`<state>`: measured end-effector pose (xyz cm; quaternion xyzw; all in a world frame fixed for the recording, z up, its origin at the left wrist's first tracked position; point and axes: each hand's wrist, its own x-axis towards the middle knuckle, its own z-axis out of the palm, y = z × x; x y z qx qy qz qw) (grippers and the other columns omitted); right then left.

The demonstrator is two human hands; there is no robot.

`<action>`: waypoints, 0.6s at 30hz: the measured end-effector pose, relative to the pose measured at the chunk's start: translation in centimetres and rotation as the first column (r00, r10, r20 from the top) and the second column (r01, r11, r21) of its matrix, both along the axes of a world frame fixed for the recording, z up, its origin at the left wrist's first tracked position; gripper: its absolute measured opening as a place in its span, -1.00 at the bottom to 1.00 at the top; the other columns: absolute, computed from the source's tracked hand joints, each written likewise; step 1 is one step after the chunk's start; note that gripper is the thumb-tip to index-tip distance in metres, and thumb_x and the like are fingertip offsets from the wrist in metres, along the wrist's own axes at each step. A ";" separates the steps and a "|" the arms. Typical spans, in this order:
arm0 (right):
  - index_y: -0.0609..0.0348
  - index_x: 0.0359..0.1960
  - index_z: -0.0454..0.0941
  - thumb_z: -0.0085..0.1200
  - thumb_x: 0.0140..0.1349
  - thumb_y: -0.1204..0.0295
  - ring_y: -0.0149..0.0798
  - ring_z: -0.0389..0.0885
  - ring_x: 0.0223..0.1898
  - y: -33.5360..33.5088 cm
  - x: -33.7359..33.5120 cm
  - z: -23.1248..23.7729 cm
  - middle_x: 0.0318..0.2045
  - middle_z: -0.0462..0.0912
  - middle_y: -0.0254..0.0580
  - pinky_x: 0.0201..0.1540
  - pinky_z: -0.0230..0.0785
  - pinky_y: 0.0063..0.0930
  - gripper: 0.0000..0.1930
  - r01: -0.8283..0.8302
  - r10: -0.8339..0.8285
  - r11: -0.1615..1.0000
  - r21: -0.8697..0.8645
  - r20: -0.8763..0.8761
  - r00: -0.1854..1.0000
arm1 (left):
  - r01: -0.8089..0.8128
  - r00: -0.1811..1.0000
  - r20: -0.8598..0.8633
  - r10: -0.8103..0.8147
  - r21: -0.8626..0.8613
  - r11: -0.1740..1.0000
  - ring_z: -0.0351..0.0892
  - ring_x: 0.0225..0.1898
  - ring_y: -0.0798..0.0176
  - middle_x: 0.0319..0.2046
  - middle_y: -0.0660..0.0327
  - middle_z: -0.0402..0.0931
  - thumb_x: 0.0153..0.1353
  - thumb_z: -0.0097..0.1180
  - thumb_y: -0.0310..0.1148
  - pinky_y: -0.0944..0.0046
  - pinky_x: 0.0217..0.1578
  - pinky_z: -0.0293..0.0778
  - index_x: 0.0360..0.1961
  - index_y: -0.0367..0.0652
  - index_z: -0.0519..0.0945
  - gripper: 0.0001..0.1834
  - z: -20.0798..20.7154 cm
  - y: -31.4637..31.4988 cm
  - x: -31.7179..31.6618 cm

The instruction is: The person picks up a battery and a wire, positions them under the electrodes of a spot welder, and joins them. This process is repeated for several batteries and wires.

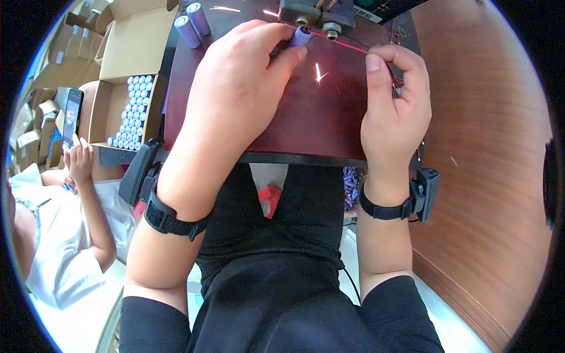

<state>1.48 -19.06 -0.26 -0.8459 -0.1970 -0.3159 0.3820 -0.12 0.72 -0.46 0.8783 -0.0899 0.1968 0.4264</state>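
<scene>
Dark red worktop [329, 117]. Left hand [238, 76] pinches a cell [301, 38] at the welder [318, 15]; right hand [400, 97] pinches red wire [341, 42]; hands apart. Sparks [319, 74] suggest a joint underway; boxed cells [136, 112], done or waiting, cannot tell.

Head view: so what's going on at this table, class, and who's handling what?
The person's left hand holds a purple cell at the machine, while the right hand pinches a thin red wire. Bright spark-like streaks show over the table. Two more cells sit at its far left; an open box beside it holds many. Further left, another person has a hand at a phone.
</scene>
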 end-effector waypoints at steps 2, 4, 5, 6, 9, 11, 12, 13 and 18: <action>0.15 -0.26 0.63 0.23 0.28 0.44 -0.08 0.62 -0.11 0.1 0.0 0.1 -0.22 0.68 -0.16 0.05 0.35 -0.24 -0.92 -0.010 0.010 1.000 0.009 0.005 1.000 | -0.001 1.000 0.016 0.001 0.011 1.000 0.63 -0.26 -0.05 -0.27 -0.05 0.63 0.24 0.31 -0.32 0.18 -0.18 0.51 -0.12 -0.35 0.66 -0.70 -0.1 0.1 -0.1; 0.18 -0.26 0.61 0.21 0.27 0.50 -0.06 0.61 -0.12 0.4 -0.3 0.5 -0.23 0.66 -0.09 -0.01 0.41 -0.26 -0.94 -0.037 0.041 0.998 0.058 -0.062 0.997 | 0.000 0.999 0.038 -0.001 0.024 1.000 0.63 -0.25 -0.06 -0.26 -0.06 0.63 0.24 0.31 -0.31 0.17 -0.17 0.52 -0.12 -0.35 0.66 -0.69 -0.1 0.2 -0.1; 0.18 -0.26 0.61 0.21 0.27 0.50 -0.06 0.61 -0.12 0.4 -0.4 0.6 -0.23 0.66 -0.09 -0.01 0.41 -0.26 -0.94 -0.038 0.041 0.997 0.060 -0.054 0.998 | -0.002 1.000 0.022 0.002 0.014 1.000 0.63 -0.25 -0.06 -0.26 -0.06 0.63 0.23 0.31 -0.32 0.17 -0.16 0.52 -0.13 -0.35 0.66 -0.70 0.0 0.1 -0.1; 0.21 -0.25 0.60 0.19 0.28 0.54 -0.12 0.61 -0.13 0.3 -0.5 0.6 -0.22 0.64 -0.11 -0.02 0.42 -0.32 -0.95 -0.049 0.055 0.995 0.086 -0.073 0.996 | -0.005 1.000 0.007 0.005 0.004 1.000 0.63 -0.24 -0.07 -0.25 -0.06 0.64 0.22 0.32 -0.33 0.17 -0.15 0.52 -0.13 -0.35 0.66 -0.70 0.2 0.1 -0.2; 0.25 -0.22 0.57 0.16 0.31 0.58 -0.26 0.58 -0.14 -0.1 -2.1 1.1 -0.20 0.61 -0.18 -0.02 0.41 -0.45 -0.95 -0.091 0.154 0.956 0.280 -0.212 0.965 | 0.143 0.989 0.021 -0.145 0.063 0.988 0.64 -0.22 -0.03 -0.22 0.00 0.66 0.18 0.37 -0.35 0.17 -0.13 0.53 -0.14 -0.32 0.68 -0.70 0.7 0.8 -1.1; 0.31 -0.19 0.54 0.11 0.35 0.61 -0.41 0.52 -0.12 -1.8 -4.1 2.3 -0.16 0.56 -0.27 0.00 0.37 -0.56 -0.95 -0.129 0.289 0.894 0.429 -0.333 0.897 | 0.145 0.984 0.096 -0.148 0.037 0.989 0.65 -0.21 -0.03 -0.28 0.04 0.66 0.13 0.40 -0.33 0.15 -0.12 0.54 -0.17 -0.29 0.70 -0.70 1.7 1.3 -2.6; 0.31 -0.20 0.55 0.12 0.33 0.62 -0.35 0.54 -0.11 -3.0 -5.5 3.1 -0.17 0.58 -0.19 0.02 0.38 -0.52 -0.94 -0.137 0.307 0.887 0.442 -0.341 0.889 | 0.145 0.977 0.159 -0.145 0.009 0.989 0.66 -0.21 -0.02 -0.33 0.08 0.67 0.09 0.43 -0.32 0.13 -0.11 0.56 -0.20 -0.26 0.72 -0.70 1.9 1.8 -3.0; 0.31 -0.21 0.55 0.13 0.30 0.61 -0.28 0.55 -0.11 -5.0 -6.7 4.0 -0.20 0.59 -0.12 0.02 0.39 -0.45 -0.93 -0.202 0.300 0.929 0.311 -0.311 0.902 | 0.029 0.966 0.259 -0.023 -0.023 0.999 0.66 -0.17 0.07 -0.28 0.12 0.67 0.08 0.46 -0.29 0.16 -0.07 0.55 -0.18 -0.25 0.72 -0.67 1.7 3.1 -3.2; 0.27 -0.31 0.52 0.17 0.21 0.57 -0.24 0.53 -0.22 -12.6 -14.0 8.9 -0.29 0.57 -0.13 -0.10 0.41 -0.38 -0.92 -0.050 0.080 0.996 0.070 -0.540 0.838 | -0.317 0.939 0.148 0.309 0.033 0.948 0.65 -0.07 0.10 -0.03 0.09 0.67 0.23 0.35 -0.23 0.20 0.07 0.50 0.01 -0.28 0.68 -0.59 0.4 8.2 0.4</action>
